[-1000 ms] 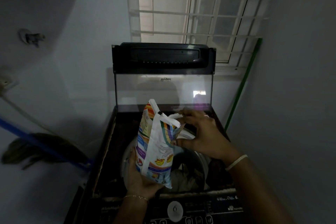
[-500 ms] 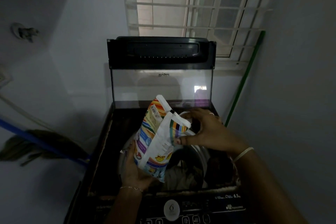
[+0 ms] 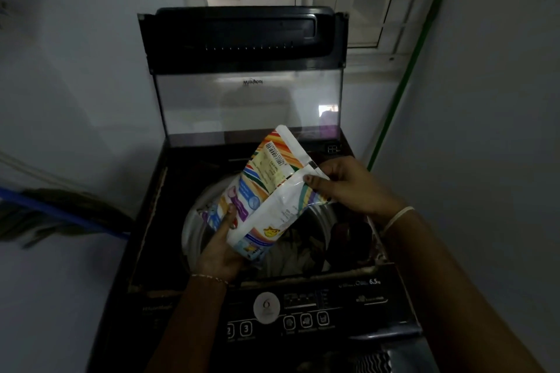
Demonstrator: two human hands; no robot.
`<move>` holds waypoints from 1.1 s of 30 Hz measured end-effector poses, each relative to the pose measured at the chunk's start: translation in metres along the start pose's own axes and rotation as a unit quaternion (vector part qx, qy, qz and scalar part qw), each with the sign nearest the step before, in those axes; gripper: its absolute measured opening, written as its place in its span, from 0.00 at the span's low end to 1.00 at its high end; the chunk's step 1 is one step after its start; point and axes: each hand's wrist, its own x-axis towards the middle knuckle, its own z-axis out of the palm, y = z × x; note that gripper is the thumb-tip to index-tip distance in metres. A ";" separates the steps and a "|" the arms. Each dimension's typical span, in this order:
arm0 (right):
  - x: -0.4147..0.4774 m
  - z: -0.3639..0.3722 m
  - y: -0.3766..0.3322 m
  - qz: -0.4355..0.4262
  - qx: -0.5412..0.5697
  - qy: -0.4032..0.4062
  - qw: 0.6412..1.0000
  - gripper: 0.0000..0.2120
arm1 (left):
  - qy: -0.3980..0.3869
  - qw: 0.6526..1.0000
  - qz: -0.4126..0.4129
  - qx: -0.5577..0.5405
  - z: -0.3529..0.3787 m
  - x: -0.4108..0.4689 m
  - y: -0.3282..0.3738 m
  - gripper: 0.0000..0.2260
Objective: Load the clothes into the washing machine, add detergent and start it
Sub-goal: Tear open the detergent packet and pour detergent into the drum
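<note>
Over the drum (image 3: 200,221), hands (image 3: 348,188) gripping detergent packet (image 3: 266,191)

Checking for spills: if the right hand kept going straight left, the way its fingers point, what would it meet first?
Probably the colourful detergent packet itself: the right hand already pinches its torn top edge over the steel drum. Depth is unclear.

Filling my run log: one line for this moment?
left hand: holds detergent packet | right hand: grips its top | washer lid: open

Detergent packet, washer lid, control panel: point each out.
detergent packet (image 3: 266,191), head view, printed front face.
washer lid (image 3: 242,106), head view, clear pane of the raised lid.
control panel (image 3: 306,309), head view, button row.
</note>
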 end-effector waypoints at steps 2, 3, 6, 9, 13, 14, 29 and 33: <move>-0.004 -0.004 0.015 0.000 0.019 0.016 1.000 0.10 | 0.039 0.998 0.008 0.046 -0.002 0.006 -0.001 0.32; -0.005 -0.007 0.024 0.003 0.029 0.026 0.999 0.10 | 0.053 0.997 0.010 0.062 -0.004 0.009 -0.002 0.33; -0.013 -0.013 0.051 0.014 0.034 0.048 0.998 0.11 | 0.097 0.987 0.042 0.124 -0.006 0.014 -0.003 0.38; -0.024 -0.017 0.071 0.029 0.053 0.061 0.996 0.09 | 0.122 0.970 0.059 0.204 -0.001 0.016 -0.005 0.46; -0.030 -0.020 0.088 0.056 0.094 0.087 0.990 0.07 | 0.138 0.961 0.070 0.231 0.004 0.022 -0.010 0.38; -0.030 -0.021 0.092 0.064 0.099 0.094 0.989 0.07 | 0.136 0.959 0.071 0.237 0.005 0.024 -0.011 0.35; -0.028 -0.027 0.125 0.122 0.079 0.134 0.980 0.05 | 0.118 0.944 0.096 0.292 0.031 0.051 0.003 0.18; -0.031 -0.026 0.127 0.128 0.088 0.140 0.978 0.08 | 0.124 0.939 0.080 0.311 0.034 0.056 0.006 0.23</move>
